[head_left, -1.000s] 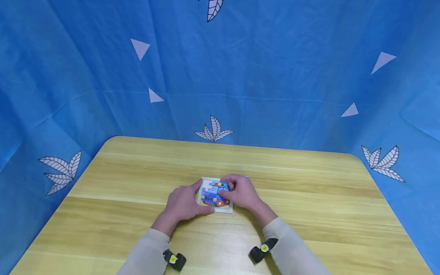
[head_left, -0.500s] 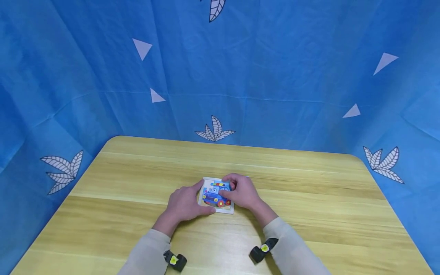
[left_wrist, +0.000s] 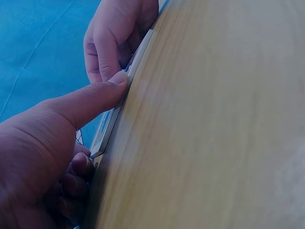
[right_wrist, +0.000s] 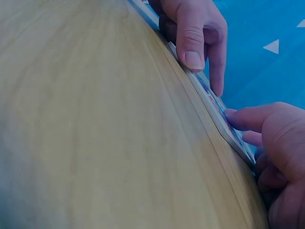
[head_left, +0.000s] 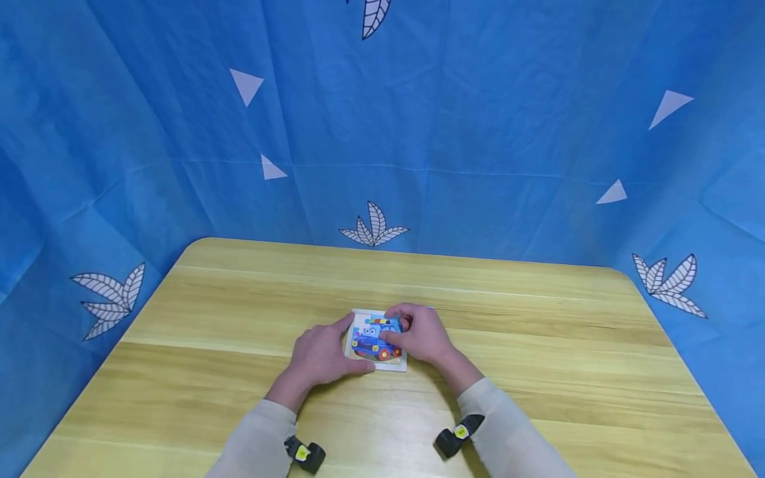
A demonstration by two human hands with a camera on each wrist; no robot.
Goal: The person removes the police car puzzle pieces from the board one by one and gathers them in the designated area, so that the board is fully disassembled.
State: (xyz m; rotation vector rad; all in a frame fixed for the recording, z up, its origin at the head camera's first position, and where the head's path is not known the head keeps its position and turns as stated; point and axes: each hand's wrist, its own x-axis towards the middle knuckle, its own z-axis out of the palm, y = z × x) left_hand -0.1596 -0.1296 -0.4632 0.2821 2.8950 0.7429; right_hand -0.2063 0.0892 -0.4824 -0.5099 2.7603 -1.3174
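A small square jigsaw puzzle (head_left: pixel 367 342) with a blue cartoon car lies flat on the table in a white-edged tray (head_left: pixel 391 366). My left hand (head_left: pixel 319 352) grips the tray from the left, thumb on its near edge and index finger at its far left corner. At the puzzle's right side, my right hand (head_left: pixel 423 335) has thumb and index finger bent onto a car piece (head_left: pixel 391 326), pinching it; fingers partly cover that piece. Seen low in the left wrist view, the tray (left_wrist: pixel 110 126) is edge-on beneath the left thumb. The right wrist view shows the right thumb touching the picture.
A wood-grain table (head_left: pixel 508 299) spreads around both hands. Behind it hangs a blue curtain (head_left: pixel 478 119) printed with white leaves and triangles. Black wrist cameras (head_left: pixel 311 457) sit on both sleeves. A tiny blue edge (head_left: pixel 430 307) peeks out behind the right hand.
The whole head view has shifted very slightly. Both hands keep almost the same position on the puzzle and its tray.
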